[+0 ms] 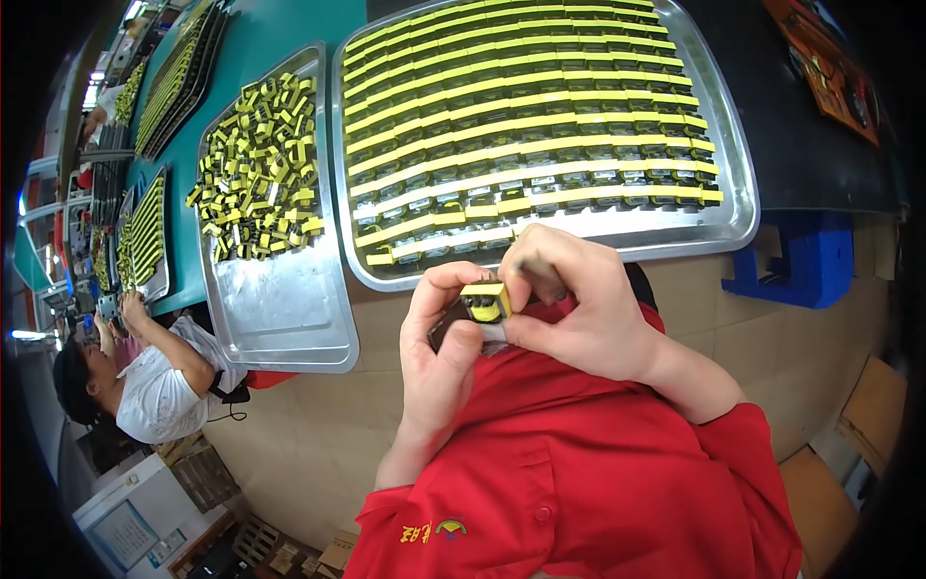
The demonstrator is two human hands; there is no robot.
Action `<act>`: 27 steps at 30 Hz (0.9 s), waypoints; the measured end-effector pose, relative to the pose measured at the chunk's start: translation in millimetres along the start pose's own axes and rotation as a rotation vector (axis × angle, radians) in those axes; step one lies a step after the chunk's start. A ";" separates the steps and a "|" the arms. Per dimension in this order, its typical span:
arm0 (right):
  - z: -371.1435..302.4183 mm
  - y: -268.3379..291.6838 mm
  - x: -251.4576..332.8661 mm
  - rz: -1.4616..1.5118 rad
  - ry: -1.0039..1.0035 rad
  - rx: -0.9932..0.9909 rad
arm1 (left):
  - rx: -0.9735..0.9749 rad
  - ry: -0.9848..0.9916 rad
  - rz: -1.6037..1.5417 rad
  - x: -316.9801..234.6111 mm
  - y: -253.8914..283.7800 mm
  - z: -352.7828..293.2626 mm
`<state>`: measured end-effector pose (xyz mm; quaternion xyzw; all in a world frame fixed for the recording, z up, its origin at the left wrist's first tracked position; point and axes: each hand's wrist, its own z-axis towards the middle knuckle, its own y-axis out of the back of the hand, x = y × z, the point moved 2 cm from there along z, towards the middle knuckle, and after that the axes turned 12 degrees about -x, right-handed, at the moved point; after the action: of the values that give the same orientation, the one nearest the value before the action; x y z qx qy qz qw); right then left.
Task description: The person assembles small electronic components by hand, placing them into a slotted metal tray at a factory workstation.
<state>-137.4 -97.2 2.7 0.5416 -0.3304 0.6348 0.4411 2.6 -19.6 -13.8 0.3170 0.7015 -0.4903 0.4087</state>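
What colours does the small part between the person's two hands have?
The small part is yellow and black; it shows best in the head view.

Yellow-topped dark parts [526, 126] draw even yellow stripes across the large silver tray [735, 198]. Left of that tray, a yellow-and-black heap [258, 164] speckles a smaller silver tray [280, 314] beside green table [265, 29]. Below the large tray: a yellow-and-black block [486, 302], red shirt [598, 463], blue stand [820, 256].

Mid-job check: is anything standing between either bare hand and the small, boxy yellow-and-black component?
Nothing visible does. The bare left hand and bare right hand both have fingers against the component.
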 end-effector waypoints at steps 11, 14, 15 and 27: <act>0.1 7.6 11.5 -0.240 0.277 -0.062 | -0.021 0.181 -0.301 -11.9 0.8 6.7; -0.7 7.7 9.3 -0.530 0.386 -0.091 | -0.032 0.239 -0.387 -12.7 -1.7 6.8; -1.0 6.3 5.4 -0.583 0.421 -0.092 | -0.025 0.220 -0.415 -12.1 -0.8 6.7; -4.8 3.4 4.0 -0.727 0.304 0.046 | -0.014 0.209 -0.275 -15.7 -2.3 5.1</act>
<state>-142.6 -93.4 5.9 0.5329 -0.0337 0.5174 0.6687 9.3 -25.8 0.2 0.2642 0.7804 -0.5010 0.2650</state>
